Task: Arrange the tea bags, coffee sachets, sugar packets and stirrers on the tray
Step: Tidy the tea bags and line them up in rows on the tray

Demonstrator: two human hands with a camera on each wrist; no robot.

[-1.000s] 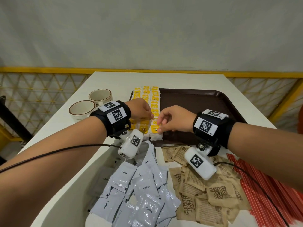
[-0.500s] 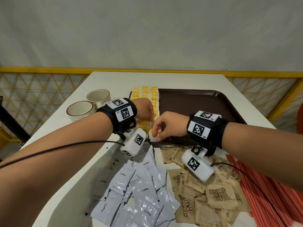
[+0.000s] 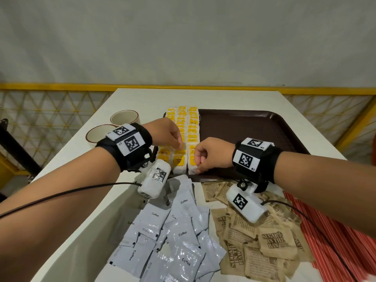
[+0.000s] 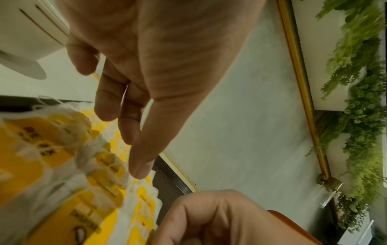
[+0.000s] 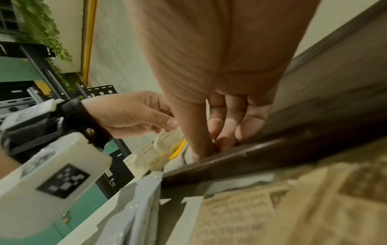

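Observation:
Yellow-and-white tea bags (image 3: 192,127) lie in three columns at the left of the dark brown tray (image 3: 244,129). My left hand (image 3: 180,144) hovers over the middle column; in the left wrist view one fingertip (image 4: 140,170) touches a tea bag (image 4: 41,149) and nothing is held. My right hand (image 3: 198,165) is curled at the tray's near rim, thumb and fingers pinching the nearest tea bag (image 3: 192,169) of the right column. The right wrist view shows those fingers (image 5: 222,140) just behind the rim (image 5: 251,157). Coffee sachets (image 3: 183,235), sugar packets (image 3: 270,241) and red stirrers (image 3: 345,241) lie on the table.
Two cream cups (image 3: 124,118) (image 3: 97,133) stand left of the tray on the white table (image 3: 142,98). The right two thirds of the tray floor show bare brown. A yellow-railed mesh fence (image 3: 50,119) runs behind and beside the table.
My right hand brought a tea bag down and toward me, and now holds it at the near end of the right column. My left hand stayed over the tea bags, shifting slightly.

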